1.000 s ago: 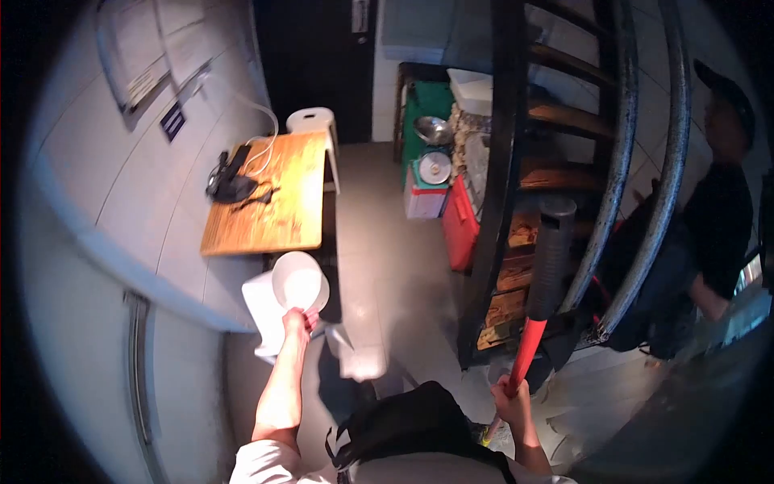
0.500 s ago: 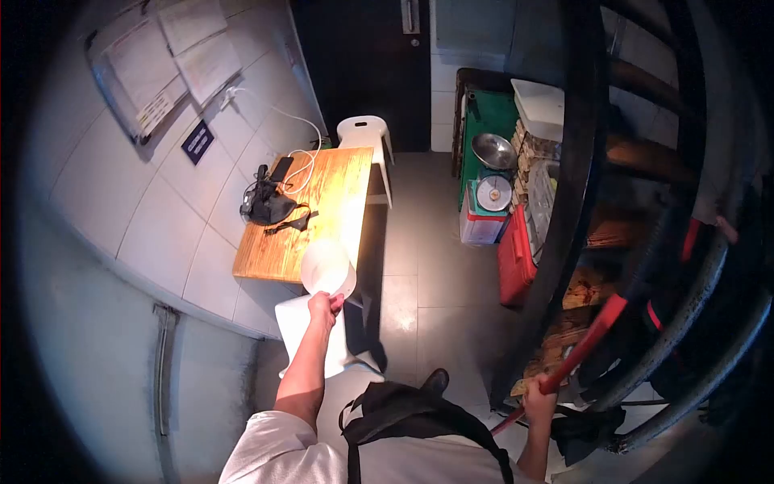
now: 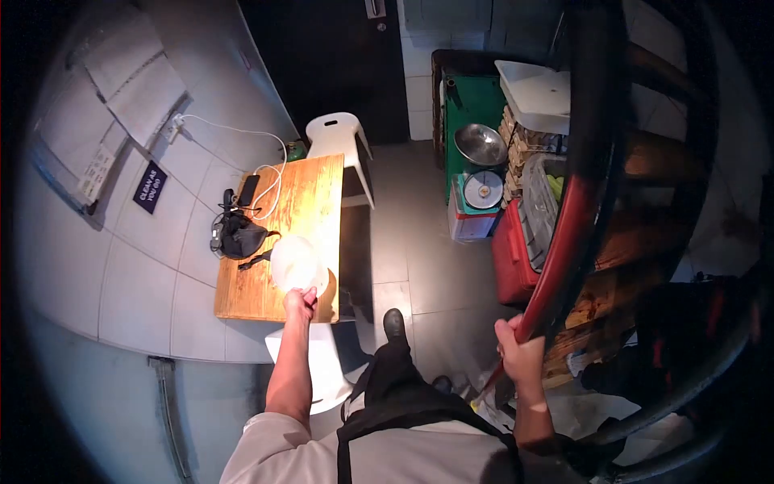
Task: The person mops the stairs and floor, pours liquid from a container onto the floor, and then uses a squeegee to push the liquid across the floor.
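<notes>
My left hand (image 3: 301, 302) grips the near rim of a white round container (image 3: 295, 264), which is over the near end of the wooden table (image 3: 322, 189). Glare hides what is inside the container. On the right, my right hand (image 3: 520, 348) is wrapped around a long red bar (image 3: 556, 258) that slants up beside the dark wooden stairs. A black strapped bag (image 3: 242, 235) lies on the table just beyond the container, beside a white cable (image 3: 278, 189).
White stools (image 3: 310, 367) (image 3: 334, 133) stand at both table ends. Right of the aisle are a scale (image 3: 484, 190), a metal bowl (image 3: 480, 145), a red box (image 3: 509, 258) and a white tray (image 3: 536, 93). Curved metal rails (image 3: 677, 403) cross the lower right.
The view has moved forward and turned. The container in my left hand is now further over the table. My right hand is higher along the red bar, and a shoe has stepped forward.
</notes>
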Motion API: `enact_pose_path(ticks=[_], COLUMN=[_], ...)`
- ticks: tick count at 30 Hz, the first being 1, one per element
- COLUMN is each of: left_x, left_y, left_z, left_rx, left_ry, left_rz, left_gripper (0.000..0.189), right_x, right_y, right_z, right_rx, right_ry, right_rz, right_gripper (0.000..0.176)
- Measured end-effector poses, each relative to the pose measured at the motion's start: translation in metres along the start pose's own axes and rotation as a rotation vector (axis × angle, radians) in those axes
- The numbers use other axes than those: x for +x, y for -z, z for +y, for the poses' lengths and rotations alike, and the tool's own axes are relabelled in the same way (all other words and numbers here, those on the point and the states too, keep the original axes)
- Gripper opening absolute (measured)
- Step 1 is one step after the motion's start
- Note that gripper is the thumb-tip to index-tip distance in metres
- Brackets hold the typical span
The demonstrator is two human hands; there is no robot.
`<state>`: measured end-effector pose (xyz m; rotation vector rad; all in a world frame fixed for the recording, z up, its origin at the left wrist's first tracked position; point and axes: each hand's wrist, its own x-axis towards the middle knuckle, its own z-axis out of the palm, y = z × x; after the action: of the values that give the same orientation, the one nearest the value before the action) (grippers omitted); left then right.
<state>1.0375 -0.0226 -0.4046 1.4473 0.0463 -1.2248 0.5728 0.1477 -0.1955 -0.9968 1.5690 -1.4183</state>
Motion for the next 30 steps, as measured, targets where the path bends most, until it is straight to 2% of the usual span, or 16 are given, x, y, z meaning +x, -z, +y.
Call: enact_pose_path(ticks=[4, 5, 8, 11, 15, 18, 19, 21, 23, 26, 28, 30], left_x=[0.065, 0.062, 0.112, 0.135, 0.133, 0.166, 0.165, 0.161, 0.123, 0.091, 0.067, 0.044], left_y=[-0.04, -0.055, -0.07, -0.097, -0.132, -0.129, -0.134, -0.137, -0.157, -0.152, -0.157, -0.175], left_z=[0.012, 0.02, 0.034, 0.059, 0.087, 0.088, 0.09, 0.096, 0.112, 0.102, 0.081, 0.06], left_rx=[-0.019, -0.054, -0.074, -0.073, -0.051, -0.084, -0.135, -0.116, -0.105, -0.18, -0.236, 0.01], left_ry=[0.009, 0.001, 0.012, 0.015, -0.005, 0.008, -0.012, -0.024, -0.064, 0.014, 0.097, 0.015], left_rz=[0.047, -0.003, -0.08, -0.033, -0.006, 0.012, 0.055, 0.02, 0.057, -0.038, -0.081, 0.108], left_gripper=[0.023, 0.024, 0.029, 0.032, 0.037, 0.038, 0.041, 0.044, 0.047, 0.055, 0.053, 0.054], right_x=[0.068, 0.086, 0.138, 0.178, 0.228, 0.261, 0.271, 0.298, 0.329, 0.383, 0.426, 0.472], right_y=[-0.057, -0.074, -0.107, -0.127, -0.143, -0.157, -0.161, -0.167, -0.179, -0.2, -0.216, -0.227], right_z=[-0.051, -0.065, -0.095, -0.135, -0.173, -0.193, -0.198, -0.2, -0.197, -0.182, -0.164, -0.143], right_rx=[0.028, 0.068, 0.111, 0.165, 0.271, 0.304, 0.312, 0.305, 0.339, 0.381, 0.4, 0.374], right_ry=[0.107, 0.118, 0.224, 0.31, 0.551, 0.694, 0.727, 0.805, 0.846, 0.878, 0.846, 0.688], right_rz=[-0.013, 0.015, 0.032, 0.11, 0.111, 0.108, 0.119, 0.137, 0.154, 0.121, 0.134, 0.152], right_gripper=[0.019, 0.019, 0.018, 0.017, 0.016, 0.014, 0.014, 0.012, 0.011, 0.007, 0.007, 0.009])
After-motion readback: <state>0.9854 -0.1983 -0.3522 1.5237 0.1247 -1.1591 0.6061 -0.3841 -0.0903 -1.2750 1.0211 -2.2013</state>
